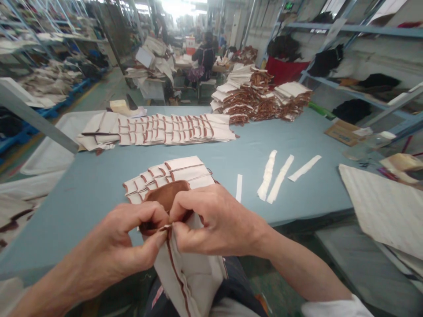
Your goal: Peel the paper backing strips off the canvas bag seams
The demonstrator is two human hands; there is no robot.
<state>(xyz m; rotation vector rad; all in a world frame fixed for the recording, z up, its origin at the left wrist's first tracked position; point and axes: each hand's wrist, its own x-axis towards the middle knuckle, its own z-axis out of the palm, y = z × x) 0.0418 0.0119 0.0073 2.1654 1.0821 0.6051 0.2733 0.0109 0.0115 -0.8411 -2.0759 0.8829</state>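
Note:
A cream fabric piece (194,277) with a brown seam and brown inner side hangs over the near table edge, above the lap. Its top opens like a tube, and the brown lining (168,193) shows at the back. My left hand (132,237) pinches the rim at the seam between thumb and forefinger. Close against it, my right hand (211,220) pinches the same rim from the other side. The fingertips nearly touch and hide the exact spot gripped. Just behind lies a fanned row of similar cream pieces (185,167) with brown edges.
A long overlapping row of cream pieces (172,130) lies across the table (251,149). Tall brown-and-cream stacks (244,94) stand at the back. Several white strips (280,178) lie to the right, near a cardboard box (345,131) and a clear bottle (370,145). A person (203,57) sits farther off.

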